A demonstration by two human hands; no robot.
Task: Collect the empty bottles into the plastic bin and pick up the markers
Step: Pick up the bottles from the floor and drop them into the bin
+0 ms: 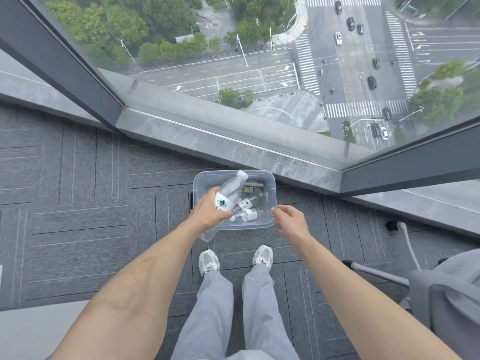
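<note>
Over plastic bin (273, 191): left hand (207, 209) grips bottle (230, 189); other bottles (248, 214) inside.

Grey carpet tiles (78, 203) with fine line patterns covered the floor. Along the far side ran a grey marbled stone sill (233, 149). Above it a large window (233, 48) looked down in daylight on a road junction with zebra crossings, cars and trees. A dark frame post (65, 61) stood at far left and a dark frame bar (415, 162) at right. A grey chair (446, 294) stood near right, with a pale cable (410, 242) on the floor beyond it
</note>
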